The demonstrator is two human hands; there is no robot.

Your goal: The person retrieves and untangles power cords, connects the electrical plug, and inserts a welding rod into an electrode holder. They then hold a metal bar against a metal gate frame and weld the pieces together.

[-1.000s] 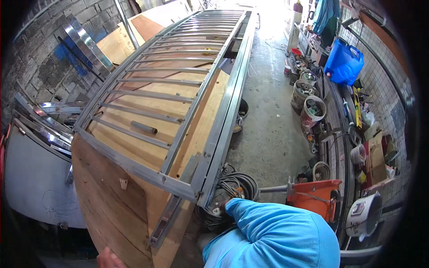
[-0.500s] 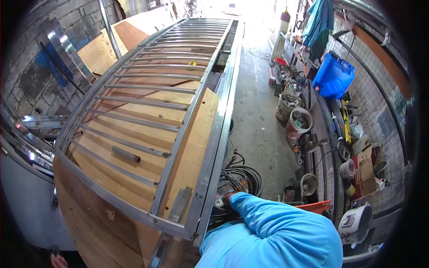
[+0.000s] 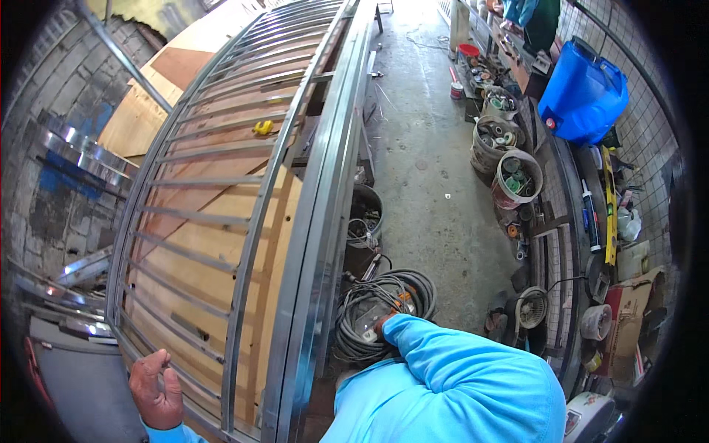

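Note:
My left hand (image 3: 156, 391) is raised beside the near left corner of a metal frame (image 3: 242, 295), with its thumb apart from its fingers and nothing in it. The frame has many crossbars and lies over plywood sheets (image 3: 284, 221). My right arm, in a blue sleeve, reaches down right of the frame to a coil of grey cable (image 3: 425, 288) on the floor. Only a small part of my right hand (image 3: 381, 326) shows at the coil; its fingers are hidden. Something orange (image 3: 403, 301) lies inside the coil near it.
A yellow tape measure (image 3: 263, 128) rests on the frame. Right of the concrete walkway stand buckets (image 3: 517, 179) of small parts, a blue jerrycan (image 3: 583, 92), a yellow spirit level (image 3: 610, 207) and a cardboard box (image 3: 628, 325). Another bucket (image 3: 367, 210) sits beside the frame.
My left hand has risen from the lower left edge to beside the frame. My view has shifted, showing more of the cable coil; my right hand stays at it.

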